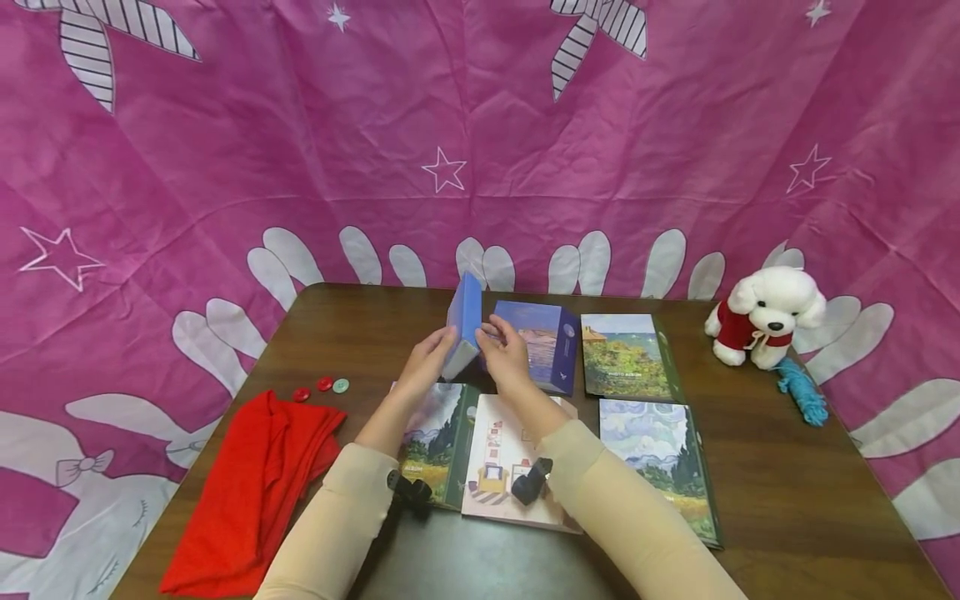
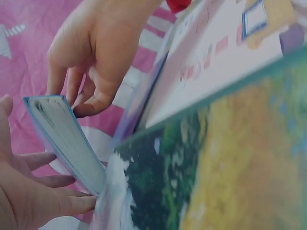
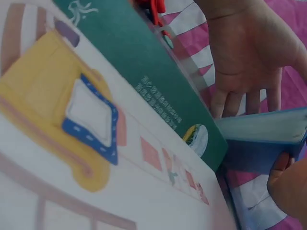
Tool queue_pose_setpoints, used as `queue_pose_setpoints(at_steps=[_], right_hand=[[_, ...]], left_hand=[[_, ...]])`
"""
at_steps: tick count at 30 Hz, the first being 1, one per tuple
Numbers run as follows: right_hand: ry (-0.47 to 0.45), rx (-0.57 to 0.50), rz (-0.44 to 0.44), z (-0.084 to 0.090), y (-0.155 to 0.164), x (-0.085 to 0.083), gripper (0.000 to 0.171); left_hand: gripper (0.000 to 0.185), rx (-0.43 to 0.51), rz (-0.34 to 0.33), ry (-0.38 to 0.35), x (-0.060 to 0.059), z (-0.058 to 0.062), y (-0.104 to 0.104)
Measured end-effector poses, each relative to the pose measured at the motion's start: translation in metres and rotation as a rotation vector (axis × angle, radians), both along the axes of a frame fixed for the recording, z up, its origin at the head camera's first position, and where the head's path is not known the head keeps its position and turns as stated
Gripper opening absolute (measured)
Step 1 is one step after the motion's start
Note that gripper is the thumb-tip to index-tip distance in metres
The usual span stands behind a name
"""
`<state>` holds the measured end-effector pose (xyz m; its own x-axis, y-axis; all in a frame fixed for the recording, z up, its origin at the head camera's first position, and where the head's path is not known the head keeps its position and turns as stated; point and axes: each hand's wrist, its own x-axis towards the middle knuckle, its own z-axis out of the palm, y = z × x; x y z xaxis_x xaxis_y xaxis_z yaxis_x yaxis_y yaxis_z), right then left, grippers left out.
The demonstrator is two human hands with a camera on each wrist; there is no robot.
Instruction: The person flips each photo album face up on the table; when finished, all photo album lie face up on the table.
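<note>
Currently left hand [image 1: 429, 354] flat against the upright blue book [image 1: 465, 321], right hand [image 1: 504, 354] pinching its edge; loose support, it could tip onto albums nearby.

From my head view, the upright book [image 1: 465, 323] stands between my left hand [image 1: 427, 360] and right hand [image 1: 506, 357], albums [image 1: 651, 462] lying right, cloth [image 1: 251, 492] far left.
</note>
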<state>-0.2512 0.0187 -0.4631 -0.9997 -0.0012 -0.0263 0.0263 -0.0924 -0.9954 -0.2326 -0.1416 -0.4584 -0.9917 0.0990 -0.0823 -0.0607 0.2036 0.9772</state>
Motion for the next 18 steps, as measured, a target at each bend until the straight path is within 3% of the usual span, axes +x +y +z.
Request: queue_pose_setpoints(at_steps=[4, 9, 14, 18], right_hand=[[-0.004, -0.013, 0.019, 0.000, 0.001, 0.000, 0.044], [-0.027, -0.028, 0.072, -0.005, -0.001, -0.001, 0.040], [-0.064, -0.072, 0.177, -0.008, -0.006, -0.001, 0.047], [-0.050, -0.014, 0.274, -0.010, -0.010, 0.001, 0.052]], left_hand=[[0.075, 0.003, 0.022, -0.021, 0.002, 0.003, 0.002], [0.070, -0.021, 0.067, -0.036, 0.000, -0.006, -0.006], [0.068, 0.067, 0.069, -0.008, -0.004, -0.015, -0.011], [0.063, 0.175, 0.078, 0.016, -0.005, -0.015, -0.012]])
